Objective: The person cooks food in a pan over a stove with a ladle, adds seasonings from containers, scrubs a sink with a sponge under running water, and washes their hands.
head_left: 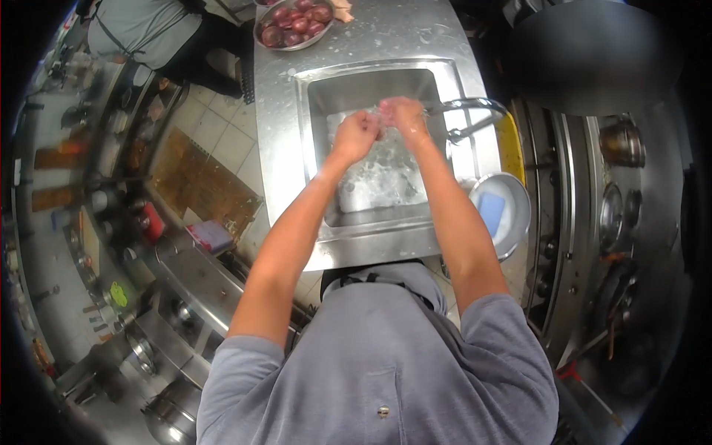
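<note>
Both my hands are over the steel sink (317, 111), close together beneath the end of the curved tap (475, 104). My left hand (357, 136) has its fingers curled inward, meeting the fingertips of the other hand. My right hand (405, 119) is bent down at the wrist under the water, its fingers curled and slightly blurred. Whatever may be between the fingers is hidden or too small to name. Splashing water (382, 178) covers the bottom of the basin.
A bowl of red onions (293, 26) stands on the steel counter (386, 37) beyond the sink. Right of the sink is a bucket (519, 215) with a blue object inside. A large dark pan (593, 55) is at upper right. Another person (144, 33) stands at upper left.
</note>
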The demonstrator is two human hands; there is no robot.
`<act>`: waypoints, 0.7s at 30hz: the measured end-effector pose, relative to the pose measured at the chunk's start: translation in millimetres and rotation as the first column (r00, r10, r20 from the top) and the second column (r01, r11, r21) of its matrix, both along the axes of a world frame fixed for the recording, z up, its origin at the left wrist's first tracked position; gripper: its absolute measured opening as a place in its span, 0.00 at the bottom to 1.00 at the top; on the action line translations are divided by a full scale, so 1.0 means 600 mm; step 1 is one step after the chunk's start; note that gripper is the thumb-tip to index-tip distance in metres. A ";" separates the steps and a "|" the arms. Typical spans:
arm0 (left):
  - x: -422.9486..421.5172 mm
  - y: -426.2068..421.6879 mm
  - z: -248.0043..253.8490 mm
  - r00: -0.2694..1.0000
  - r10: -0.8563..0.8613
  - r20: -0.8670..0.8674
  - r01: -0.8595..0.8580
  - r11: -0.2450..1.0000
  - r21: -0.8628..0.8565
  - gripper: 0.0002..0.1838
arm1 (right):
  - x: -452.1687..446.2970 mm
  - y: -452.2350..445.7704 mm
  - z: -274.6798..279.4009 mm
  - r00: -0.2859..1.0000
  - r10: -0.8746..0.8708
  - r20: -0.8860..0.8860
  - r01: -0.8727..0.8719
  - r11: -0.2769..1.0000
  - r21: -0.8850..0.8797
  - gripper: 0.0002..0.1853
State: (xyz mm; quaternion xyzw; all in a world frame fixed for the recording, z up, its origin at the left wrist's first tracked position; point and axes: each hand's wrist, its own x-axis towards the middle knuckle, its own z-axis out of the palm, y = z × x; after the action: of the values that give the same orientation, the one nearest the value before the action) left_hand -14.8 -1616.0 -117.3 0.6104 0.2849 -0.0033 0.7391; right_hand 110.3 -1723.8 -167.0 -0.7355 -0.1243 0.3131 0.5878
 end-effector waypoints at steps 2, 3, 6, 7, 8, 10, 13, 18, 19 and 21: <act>-0.076 0.061 0.003 0.921 -0.224 -0.318 0.388 0.594 0.704 0.17 | 0.019 0.007 -0.153 0.718 0.492 0.492 -0.172 0.811 -0.560 0.14; -0.122 0.093 -0.029 0.946 -0.172 -0.276 0.324 0.431 0.842 0.20 | 0.021 0.013 -0.231 0.364 0.787 0.497 -0.102 0.565 -0.819 0.17; -0.235 0.147 -0.090 0.966 -0.223 -0.132 0.188 0.252 0.949 0.25 | -0.029 0.013 -0.430 0.518 0.832 0.200 -0.361 0.424 -0.831 0.20; -0.248 0.149 -0.096 0.963 -0.234 -0.131 0.198 0.289 0.936 0.26 | -0.041 0.017 -0.496 0.465 0.867 0.178 -0.380 0.377 -0.844 0.19; -0.249 0.155 -0.097 0.960 -0.248 -0.128 0.207 0.325 0.923 0.27 | -0.045 0.031 -0.493 0.457 0.871 0.180 -0.388 0.378 -0.841 0.19; -0.241 0.155 -0.104 0.965 -0.217 -0.145 0.214 0.343 0.914 0.25 | -0.070 0.026 -0.457 0.716 0.694 -0.079 -0.496 0.426 -0.757 0.19; -0.236 0.160 -0.107 0.965 -0.219 -0.141 0.211 0.340 0.917 0.25 | -0.138 0.007 -0.632 0.686 0.681 0.255 -0.233 0.538 -0.810 0.19; -0.234 0.160 -0.110 0.965 -0.220 -0.143 0.214 0.341 0.915 0.25 | -0.101 0.030 -0.583 0.568 0.823 -0.007 -0.426 0.286 -0.859 0.20; -0.232 0.160 -0.110 0.966 -0.220 -0.139 0.209 0.337 0.918 0.25 | -0.087 0.035 -0.571 0.666 0.746 -0.006 -0.420 0.368 -0.830 0.20; -0.229 0.161 -0.110 0.966 -0.217 -0.141 0.209 0.331 0.920 0.26 | -0.135 0.025 -0.581 0.665 0.739 0.112 -0.302 0.402 -0.864 0.20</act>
State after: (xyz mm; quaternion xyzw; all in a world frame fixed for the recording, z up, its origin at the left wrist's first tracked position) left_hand -152.4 -1519.5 -183.4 0.9516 0.1519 0.0634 0.2596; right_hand 29.4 -1708.7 -515.6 -0.8838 -0.3473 0.3132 0.0140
